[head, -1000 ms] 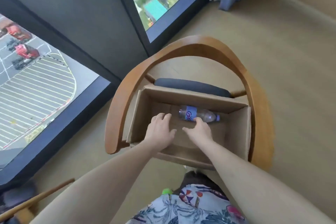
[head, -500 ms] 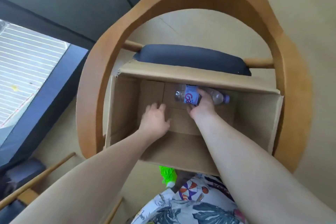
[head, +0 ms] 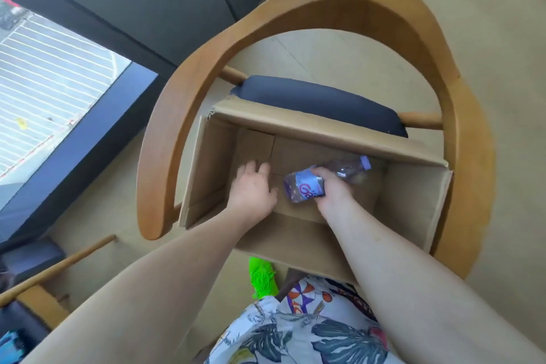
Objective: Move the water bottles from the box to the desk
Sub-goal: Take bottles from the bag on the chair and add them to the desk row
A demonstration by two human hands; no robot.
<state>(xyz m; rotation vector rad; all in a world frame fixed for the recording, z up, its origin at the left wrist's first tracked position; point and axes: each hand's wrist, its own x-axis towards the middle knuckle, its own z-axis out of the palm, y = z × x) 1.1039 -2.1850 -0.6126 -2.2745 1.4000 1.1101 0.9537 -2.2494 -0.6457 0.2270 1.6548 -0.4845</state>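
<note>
Our right hand (head: pixel 332 193), which only touched the bottle (head: pixel 322 180) half a second ago, now grips and tilts it inside the box (head: pixel 413 195), ready to lift, while our left hand (head: pixel 252 189) beside it stays open, holding nothing.

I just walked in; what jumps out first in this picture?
A cardboard box sits on a curved wooden chair, right below the camera. Inside it, the right hand grips a water bottle, while the left hand lies open beside it.
</note>
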